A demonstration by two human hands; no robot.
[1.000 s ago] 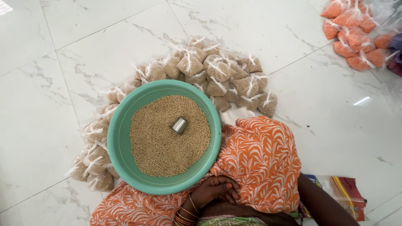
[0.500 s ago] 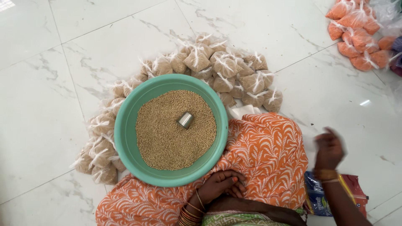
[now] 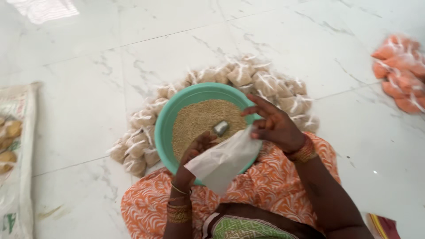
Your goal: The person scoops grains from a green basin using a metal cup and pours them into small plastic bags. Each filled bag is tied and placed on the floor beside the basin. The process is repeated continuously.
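A green round basin (image 3: 166, 128) full of small tan grain rests against my lap, with a small metal cup (image 3: 220, 128) lying on the grain. Over its near rim both hands hold a clear empty plastic bag (image 3: 223, 161). My left hand (image 3: 195, 152) grips the bag's lower left edge. At the bag's upper right corner my right hand (image 3: 274, 126) pinches it, fingers spread. Gold and red bangles circle both wrists.
Several small tied bags of grain (image 3: 265, 84) ring the basin's far and left sides. A heap of orange filled bags (image 3: 400, 75) lies at far right. A printed sack (image 3: 15, 146) lies along the left edge on the white marble floor.
Both hands rose from my lap and sides to above the basin and now hold a clear bag. The view has swung left, showing the sack.
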